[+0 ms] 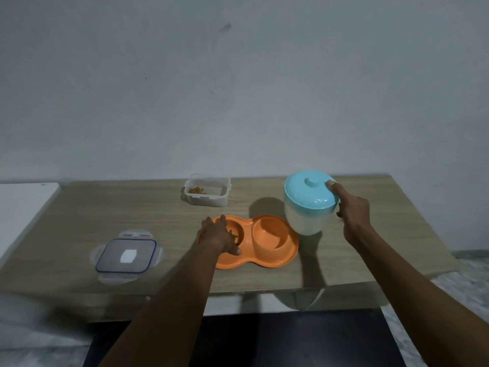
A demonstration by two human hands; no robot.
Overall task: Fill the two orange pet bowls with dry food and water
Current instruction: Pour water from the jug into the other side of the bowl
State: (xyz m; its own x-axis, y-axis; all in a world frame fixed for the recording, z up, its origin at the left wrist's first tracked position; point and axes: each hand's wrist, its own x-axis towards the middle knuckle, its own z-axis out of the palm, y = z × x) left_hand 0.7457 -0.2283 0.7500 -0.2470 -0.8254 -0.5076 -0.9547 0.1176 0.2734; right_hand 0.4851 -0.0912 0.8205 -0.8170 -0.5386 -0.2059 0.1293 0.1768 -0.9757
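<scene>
While the left hand (221,238) steadies the orange double bowl (251,242) mid-table, fingers loosely spread over its kibble side, the right hand (352,207) grips the tilted, lidded jug (308,205); the blue lid (309,189) could slip, flooding kibble

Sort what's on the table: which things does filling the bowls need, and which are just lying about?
Needed: the orange double bowl, the clear tub with leftover dry food, the jug with the blue lid.
Lying about: the tub's lid, the white board at the left edge.
</scene>
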